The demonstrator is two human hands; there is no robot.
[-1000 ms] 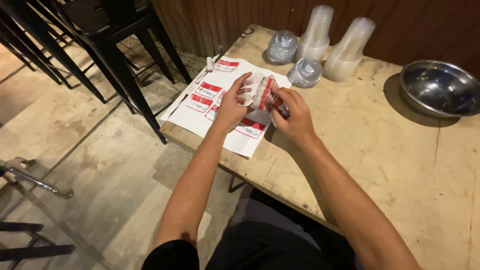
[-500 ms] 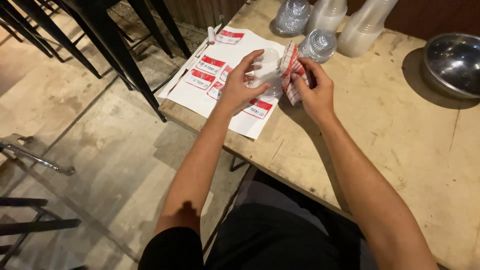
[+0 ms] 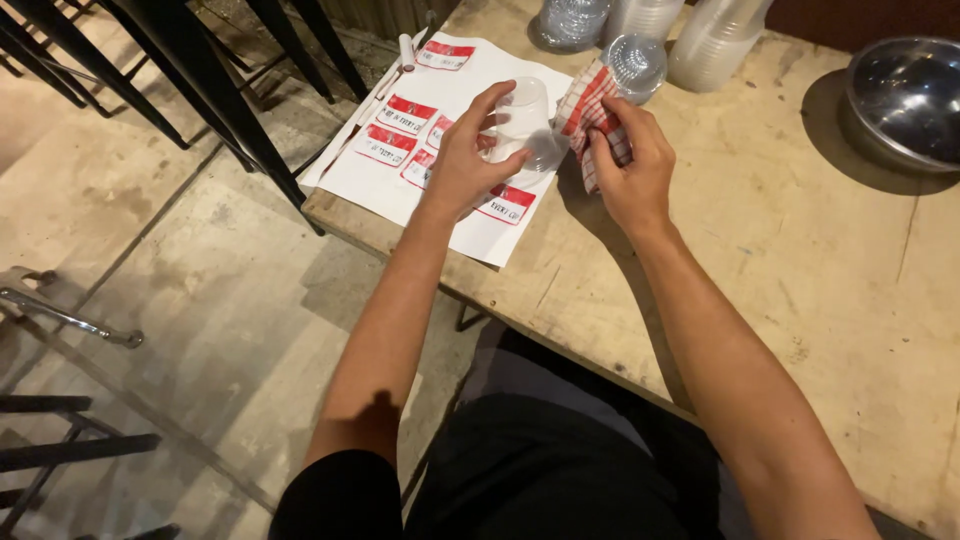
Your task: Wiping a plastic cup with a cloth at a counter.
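Observation:
My left hand [image 3: 463, 165] grips a clear plastic cup [image 3: 527, 125] lying on its side, held just above a white sheet of paper [image 3: 450, 120] with red and white labels. My right hand [image 3: 632, 165] holds a red and white checked cloth [image 3: 588, 112] bunched beside the cup's open end. Both hands work near the left edge of a worn wooden table [image 3: 800, 260].
Stacks of clear plastic cups [image 3: 715, 35] and domed lids [image 3: 637, 62] stand at the table's far side. A steel bowl [image 3: 905, 95] sits at the far right. Black chair legs [image 3: 200, 90] stand on the tiled floor to the left.
The cloth was wrapped around the cup a second ago; now my right hand has drawn it off to the right and the bare cup shows in my left hand.

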